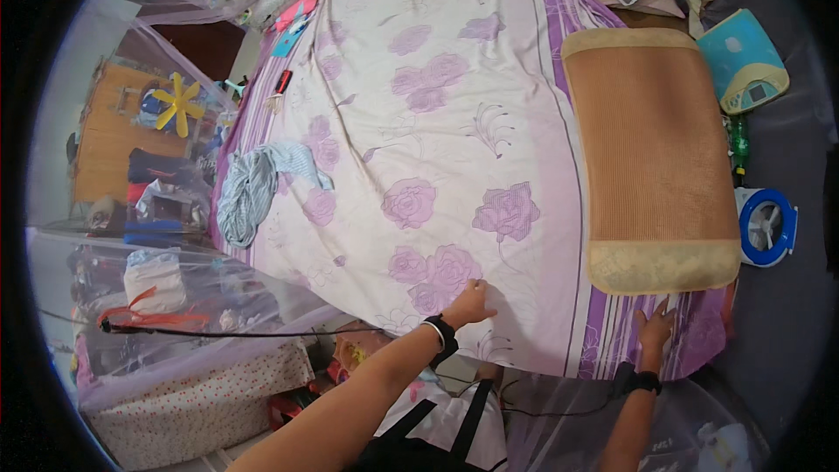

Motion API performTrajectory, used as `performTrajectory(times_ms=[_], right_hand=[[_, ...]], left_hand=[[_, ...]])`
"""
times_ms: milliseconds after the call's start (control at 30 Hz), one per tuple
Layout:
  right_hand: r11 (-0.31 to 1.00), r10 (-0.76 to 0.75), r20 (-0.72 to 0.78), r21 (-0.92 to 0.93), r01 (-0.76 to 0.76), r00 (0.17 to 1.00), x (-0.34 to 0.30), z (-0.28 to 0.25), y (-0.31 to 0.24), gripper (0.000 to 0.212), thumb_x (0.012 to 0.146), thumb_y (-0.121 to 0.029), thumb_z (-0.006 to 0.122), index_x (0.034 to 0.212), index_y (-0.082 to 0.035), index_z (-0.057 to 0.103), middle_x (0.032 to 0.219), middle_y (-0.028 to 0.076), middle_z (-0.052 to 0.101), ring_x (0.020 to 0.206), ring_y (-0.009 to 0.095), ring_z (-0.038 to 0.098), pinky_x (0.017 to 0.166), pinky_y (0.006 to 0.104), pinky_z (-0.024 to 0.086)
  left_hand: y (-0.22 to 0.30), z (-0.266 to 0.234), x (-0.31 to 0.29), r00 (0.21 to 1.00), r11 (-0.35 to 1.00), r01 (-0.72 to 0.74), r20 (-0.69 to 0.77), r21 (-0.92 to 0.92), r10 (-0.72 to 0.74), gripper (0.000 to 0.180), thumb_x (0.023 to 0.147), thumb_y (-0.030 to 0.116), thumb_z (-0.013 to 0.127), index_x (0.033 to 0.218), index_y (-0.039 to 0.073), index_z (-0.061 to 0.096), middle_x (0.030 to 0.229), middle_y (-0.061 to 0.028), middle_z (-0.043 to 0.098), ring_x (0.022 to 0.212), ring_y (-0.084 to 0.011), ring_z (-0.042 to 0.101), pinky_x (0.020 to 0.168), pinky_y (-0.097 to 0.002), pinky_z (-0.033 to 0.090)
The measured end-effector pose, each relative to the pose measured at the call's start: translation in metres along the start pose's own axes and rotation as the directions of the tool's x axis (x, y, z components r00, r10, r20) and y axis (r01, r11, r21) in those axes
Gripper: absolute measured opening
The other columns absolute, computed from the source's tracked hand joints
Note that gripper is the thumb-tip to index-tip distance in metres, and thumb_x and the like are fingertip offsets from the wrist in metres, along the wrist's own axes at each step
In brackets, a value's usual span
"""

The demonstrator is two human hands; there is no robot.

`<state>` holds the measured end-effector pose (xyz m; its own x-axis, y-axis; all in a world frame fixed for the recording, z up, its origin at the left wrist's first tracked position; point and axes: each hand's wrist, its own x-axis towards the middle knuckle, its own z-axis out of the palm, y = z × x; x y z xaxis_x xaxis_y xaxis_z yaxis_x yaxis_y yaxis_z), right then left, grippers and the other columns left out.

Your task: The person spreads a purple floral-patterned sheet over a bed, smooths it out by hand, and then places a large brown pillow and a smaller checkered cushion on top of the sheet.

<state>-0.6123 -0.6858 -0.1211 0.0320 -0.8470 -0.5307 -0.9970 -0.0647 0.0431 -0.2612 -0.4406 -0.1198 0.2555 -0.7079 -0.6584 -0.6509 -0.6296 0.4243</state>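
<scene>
A cream bed sheet (367, 114) with purple roses covers the bed. At its near edge my left hand (468, 304) rests on the cloth, thumb apart from the partly bent fingers, with nothing visible in it. My right hand (655, 325) lies on the purple striped border (612, 319), fingers spread. Just beyond those fingertips is the near end of a brown woven pillow mat (660, 140) with pale yellow ends. Shallow wrinkles run through the sheet, mostly on its left half.
A crumpled light-blue cloth (253, 192) and a red-and-black object (282, 81) lie on the left. Right of the mat are a blue-and-yellow device (743, 61), a green bottle (740, 135) and a blue-rimmed fan (769, 227). Sheer netting (262, 284) hangs at left.
</scene>
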Motion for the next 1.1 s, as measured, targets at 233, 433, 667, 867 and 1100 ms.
performTrajectory(times_ms=[233, 433, 667, 867, 1100], right_hand=[[0.930, -0.232, -0.525, 0.126, 0.344, 0.819, -0.007, -0.015, -0.016, 0.045, 0.071, -0.025, 0.065, 0.103, 0.004, 0.055, 0.100, 0.027, 0.053, 0.095, 0.041, 0.049, 0.083, 0.0407, 0.040], [0.911, -0.245, -0.470, 0.189, 0.367, 0.848, -0.018, -0.080, -0.059, 0.025, 0.070, -0.013, 0.063, 0.087, 0.005, 0.059, 0.094, 0.021, 0.055, 0.090, 0.038, 0.049, 0.076, 0.0402, 0.041], [0.851, -0.020, -0.585, 0.416, 0.321, 0.811, 0.048, -0.130, -0.036, 0.044, 0.083, -0.029, 0.054, 0.119, -0.005, 0.044, 0.116, 0.020, 0.046, 0.108, 0.034, 0.044, 0.088, 0.0386, 0.037], [0.972, -0.154, -0.694, -0.234, -0.018, 0.704, 0.144, -0.106, -0.074, 0.056, 0.083, -0.044, 0.048, 0.128, -0.013, 0.036, 0.135, 0.011, 0.028, 0.124, 0.029, 0.028, 0.097, 0.0531, 0.023], [0.976, -0.152, -0.853, -0.049, 0.214, 0.500, 0.157, -0.095, -0.087, 0.047, 0.087, -0.036, 0.043, 0.128, -0.016, 0.035, 0.134, 0.012, 0.031, 0.122, 0.031, 0.030, 0.096, 0.0562, 0.020]], left_hand=[[-0.010, -0.047, 0.066, 0.983, 0.982, -0.069, -0.182, -0.176, 0.036, 0.054, 0.070, 0.024, 0.066, 0.112, -0.002, 0.047, 0.107, -0.0233, 0.051, 0.101, -0.0337, 0.048, 0.085, -0.0373, 0.040], [0.027, -0.131, 0.136, 0.806, 0.956, -0.287, -0.553, -0.056, 0.210, 0.059, 0.070, 0.023, 0.065, 0.117, -0.004, 0.041, 0.115, -0.0269, 0.044, 0.107, -0.0392, 0.042, 0.091, -0.0406, 0.036], [0.096, -0.172, 0.245, 0.693, 0.960, -0.277, -0.684, 0.039, 0.228, 0.072, 0.070, 0.028, 0.064, 0.125, -0.004, 0.031, 0.124, -0.0301, 0.034, 0.118, -0.0405, 0.032, 0.098, -0.0405, 0.029], [0.153, -0.159, 0.338, 0.755, 0.954, -0.271, -0.588, 0.124, 0.291, 0.056, 0.059, 0.019, 0.067, 0.107, 0.001, 0.044, 0.114, -0.0176, 0.043, 0.109, -0.0318, 0.039, 0.089, -0.0398, 0.035], [0.177, -0.139, 0.382, 0.513, 0.983, -0.004, -0.844, 0.182, 0.159, 0.024, 0.072, 0.014, 0.052, 0.094, 0.004, 0.051, 0.098, -0.0113, 0.048, 0.097, -0.0281, 0.044, 0.085, -0.0390, 0.035]])
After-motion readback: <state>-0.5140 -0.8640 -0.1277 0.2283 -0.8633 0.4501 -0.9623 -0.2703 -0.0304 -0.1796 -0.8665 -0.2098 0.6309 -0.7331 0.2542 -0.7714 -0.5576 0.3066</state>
